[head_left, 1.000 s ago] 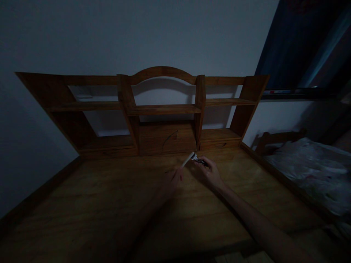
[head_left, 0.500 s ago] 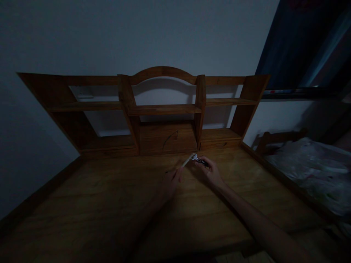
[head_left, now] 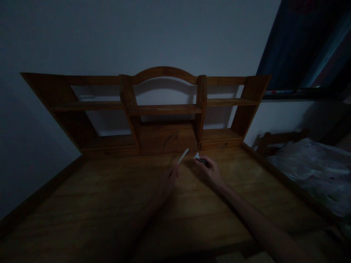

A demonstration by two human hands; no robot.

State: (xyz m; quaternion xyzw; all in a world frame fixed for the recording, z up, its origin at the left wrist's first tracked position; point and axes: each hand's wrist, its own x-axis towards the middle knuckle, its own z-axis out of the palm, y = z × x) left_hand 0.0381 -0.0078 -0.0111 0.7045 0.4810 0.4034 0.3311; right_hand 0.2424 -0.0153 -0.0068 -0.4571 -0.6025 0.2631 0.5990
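A shelf unit (head_left: 166,109) stands beyond the right hand (head_left: 212,172), plastic (head_left: 318,168) farther right

Single view from the camera on your head, looking forward and down across a wooden desk (head_left: 95,193) from its near side. It faces the shelf unit (head_left: 164,109) at the desk's back nearly square on, with the wall (head_left: 164,33) beyond. It sits far enough back to take in the whole unit; your left hand (head_left: 168,178) and right hand (head_left: 212,172) appear small, below the centre.
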